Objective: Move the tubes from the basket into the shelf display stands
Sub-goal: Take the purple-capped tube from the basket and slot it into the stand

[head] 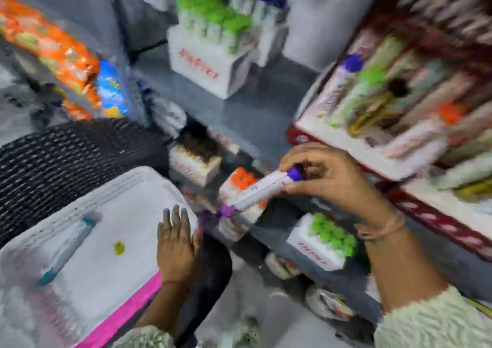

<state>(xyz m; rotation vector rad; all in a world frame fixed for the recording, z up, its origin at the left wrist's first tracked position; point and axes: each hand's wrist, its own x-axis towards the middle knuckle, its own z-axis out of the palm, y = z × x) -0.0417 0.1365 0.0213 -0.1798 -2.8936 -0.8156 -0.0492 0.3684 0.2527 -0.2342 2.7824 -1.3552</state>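
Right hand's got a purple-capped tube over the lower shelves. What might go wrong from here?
1. The right hand grips the purple-capped tube only at one end; the long free end might dip or slip.
2. It hangs over the orange-capped stand, so it may knock those tubes or land with the wrong colour.
3. The left hand rests on the white basket rim; leaning might tip it.
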